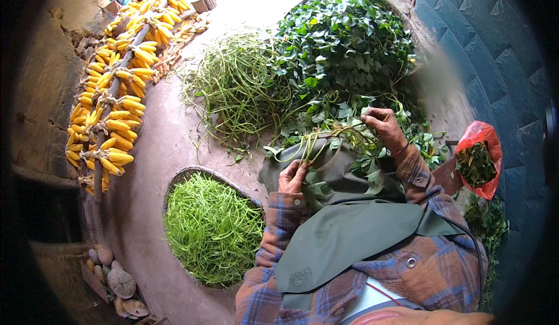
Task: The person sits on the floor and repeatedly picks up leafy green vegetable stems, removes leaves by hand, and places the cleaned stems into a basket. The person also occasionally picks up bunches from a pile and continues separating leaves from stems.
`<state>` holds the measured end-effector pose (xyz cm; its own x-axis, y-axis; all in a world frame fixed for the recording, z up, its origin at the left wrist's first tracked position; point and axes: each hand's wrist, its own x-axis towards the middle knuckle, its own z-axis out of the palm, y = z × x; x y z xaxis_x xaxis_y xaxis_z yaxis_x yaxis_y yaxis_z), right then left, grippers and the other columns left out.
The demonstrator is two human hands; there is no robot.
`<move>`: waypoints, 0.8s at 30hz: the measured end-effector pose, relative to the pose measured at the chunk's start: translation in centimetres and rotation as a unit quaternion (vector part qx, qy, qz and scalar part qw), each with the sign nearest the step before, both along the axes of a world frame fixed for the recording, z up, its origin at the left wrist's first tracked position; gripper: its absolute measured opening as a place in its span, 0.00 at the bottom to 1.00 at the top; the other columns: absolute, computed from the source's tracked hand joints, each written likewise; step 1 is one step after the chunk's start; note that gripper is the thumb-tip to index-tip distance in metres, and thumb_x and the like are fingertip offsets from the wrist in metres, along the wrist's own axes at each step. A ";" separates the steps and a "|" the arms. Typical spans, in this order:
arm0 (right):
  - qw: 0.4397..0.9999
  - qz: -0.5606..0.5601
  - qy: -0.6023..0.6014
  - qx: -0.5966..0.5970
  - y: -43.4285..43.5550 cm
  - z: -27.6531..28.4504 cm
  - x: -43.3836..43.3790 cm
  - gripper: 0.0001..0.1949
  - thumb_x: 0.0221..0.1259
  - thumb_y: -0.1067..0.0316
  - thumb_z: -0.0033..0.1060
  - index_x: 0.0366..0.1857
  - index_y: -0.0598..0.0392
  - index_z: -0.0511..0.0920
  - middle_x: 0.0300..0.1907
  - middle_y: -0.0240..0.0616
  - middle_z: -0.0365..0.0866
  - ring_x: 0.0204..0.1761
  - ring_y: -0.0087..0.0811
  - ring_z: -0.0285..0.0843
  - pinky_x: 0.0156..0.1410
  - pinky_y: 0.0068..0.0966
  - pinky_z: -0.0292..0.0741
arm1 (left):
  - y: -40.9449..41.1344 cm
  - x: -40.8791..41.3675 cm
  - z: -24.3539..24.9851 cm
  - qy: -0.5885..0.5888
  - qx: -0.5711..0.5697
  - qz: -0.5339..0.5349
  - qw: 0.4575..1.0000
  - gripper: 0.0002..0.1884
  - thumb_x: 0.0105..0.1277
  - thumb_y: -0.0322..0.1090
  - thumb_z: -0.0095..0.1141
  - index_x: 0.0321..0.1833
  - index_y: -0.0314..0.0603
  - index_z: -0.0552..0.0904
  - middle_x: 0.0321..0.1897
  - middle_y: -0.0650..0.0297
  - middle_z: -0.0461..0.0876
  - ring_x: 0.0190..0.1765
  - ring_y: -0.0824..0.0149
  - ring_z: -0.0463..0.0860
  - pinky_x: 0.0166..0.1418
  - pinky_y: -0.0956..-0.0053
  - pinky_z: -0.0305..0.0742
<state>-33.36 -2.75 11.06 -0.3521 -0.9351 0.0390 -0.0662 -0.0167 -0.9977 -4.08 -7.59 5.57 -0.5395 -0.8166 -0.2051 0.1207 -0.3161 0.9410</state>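
Observation:
My left hand (293,177) pinches the stalks of a leafy green vine (311,146) above my lap. Farther up and to the right, my right hand (381,124) has its thumb and fingers closed on another part of the vine. More leaves lie over the dark green apron (349,237) on my lap. Beyond my hands stands a large heap of leafy vines (345,41), with a tangled pile of bare stems (240,84) to its left. A woven basket (192,167) at my left is filled with cut green stalks (214,233).
Bunches of yellow corn cobs (118,124) hang on a pole at the left. Pumpkins (121,282) lie at the lower left. An open red plastic bag (492,150) of leaves stands at my right, near a blue patterned metal panel (511,84).

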 end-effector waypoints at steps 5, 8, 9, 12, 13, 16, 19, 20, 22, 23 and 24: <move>0.981 0.012 0.177 0.081 3.5 -0.3 -2.2 0.11 0.59 0.65 0.60 0.26 0.64 0.77 0.21 0.29 0.70 0.27 0.16 0.65 0.32 0.21 0.66 | 1.8 2.2 -1.1 -0.081 -0.003 -0.090 0.993 0.11 0.70 0.32 0.53 0.49 0.32 0.82 0.34 0.65 0.84 0.39 0.76 0.79 0.46 0.80 0.73; 0.972 0.022 0.226 0.063 6.2 -1.6 -3.0 0.08 0.56 0.69 0.61 0.28 0.64 0.77 0.23 0.34 0.70 0.28 0.22 0.70 0.34 0.22 0.68 | 2.8 2.8 -1.7 -0.086 -0.055 -0.118 0.988 0.12 0.70 0.30 0.53 0.52 0.33 0.82 0.43 0.62 0.84 0.49 0.72 0.79 0.58 0.77 0.71; 0.961 0.032 0.273 0.022 6.8 -0.8 -2.5 0.07 0.54 0.69 0.61 0.28 0.63 0.78 0.25 0.37 0.73 0.29 0.30 0.74 0.36 0.25 0.71 | 2.9 3.1 -1.3 -0.080 -0.049 -0.097 0.991 0.12 0.70 0.30 0.52 0.53 0.33 0.81 0.45 0.61 0.84 0.50 0.71 0.79 0.59 0.76 0.71; 0.947 0.058 0.315 0.026 7.5 0.2 -2.3 0.07 0.53 0.70 0.61 0.31 0.62 0.79 0.31 0.41 0.74 0.33 0.38 0.76 0.39 0.29 0.72 | 2.7 3.7 0.5 -0.057 -0.043 -0.025 0.997 0.13 0.72 0.29 0.50 0.55 0.32 0.79 0.48 0.59 0.84 0.52 0.68 0.80 0.61 0.74 0.72; 0.942 0.060 0.331 0.026 7.6 0.0 -2.6 0.08 0.52 0.70 0.62 0.33 0.61 0.79 0.32 0.42 0.74 0.34 0.40 0.76 0.40 0.30 0.72 | 2.1 3.9 0.3 -0.042 -0.046 0.007 0.998 0.13 0.72 0.30 0.50 0.54 0.33 0.79 0.47 0.58 0.84 0.52 0.69 0.80 0.60 0.73 0.73; 0.940 0.062 0.336 0.016 7.5 1.0 -2.2 0.07 0.52 0.70 0.62 0.32 0.61 0.79 0.32 0.43 0.74 0.35 0.42 0.77 0.40 0.31 0.72 | 0.6 3.1 2.6 -0.046 -0.133 0.055 0.989 0.14 0.72 0.30 0.50 0.56 0.32 0.78 0.47 0.57 0.84 0.52 0.66 0.81 0.60 0.72 0.73; 0.939 0.038 0.342 0.000 7.4 1.8 -1.6 0.07 0.52 0.70 0.62 0.32 0.61 0.79 0.32 0.43 0.74 0.35 0.44 0.77 0.40 0.32 0.73 | 0.0 -0.6 4.8 -0.093 -0.185 0.064 0.976 0.17 0.71 0.30 0.51 0.60 0.30 0.74 0.52 0.54 0.81 0.55 0.64 0.79 0.63 0.71 0.71; 0.937 0.030 0.348 -0.008 7.4 1.7 -1.5 0.07 0.52 0.71 0.62 0.32 0.62 0.78 0.32 0.43 0.74 0.34 0.44 0.77 0.39 0.33 0.73 | -0.4 -1.6 3.2 -0.104 -0.188 0.061 0.975 0.20 0.70 0.30 0.53 0.63 0.30 0.71 0.55 0.53 0.78 0.58 0.63 0.77 0.65 0.70 0.69; 0.938 0.019 0.344 -0.028 7.1 2.2 -1.0 0.07 0.51 0.71 0.63 0.32 0.62 0.78 0.31 0.43 0.74 0.34 0.44 0.77 0.39 0.32 0.73 | -0.8 -3.7 0.5 -0.150 -0.155 0.055 0.975 0.36 0.61 0.40 0.66 0.67 0.30 0.66 0.60 0.47 0.74 0.63 0.57 0.74 0.67 0.66 0.67; 0.938 0.011 0.343 -0.036 7.1 2.4 -0.8 0.07 0.51 0.72 0.63 0.32 0.63 0.78 0.31 0.43 0.74 0.34 0.44 0.77 0.39 0.32 0.73 | 0.1 -4.8 0.2 -0.211 -0.173 0.033 0.961 0.42 0.58 0.43 0.69 0.69 0.29 0.61 0.60 0.46 0.73 0.64 0.55 0.73 0.67 0.66 0.67; 0.938 0.010 0.342 -0.049 6.8 2.5 -0.4 0.07 0.51 0.73 0.63 0.32 0.63 0.78 0.31 0.42 0.74 0.33 0.43 0.77 0.38 0.32 0.73 | 1.2 -5.9 -1.7 -0.162 -0.109 0.040 0.980 0.45 0.57 0.44 0.69 0.71 0.29 0.57 0.61 0.46 0.72 0.64 0.55 0.72 0.67 0.66 0.66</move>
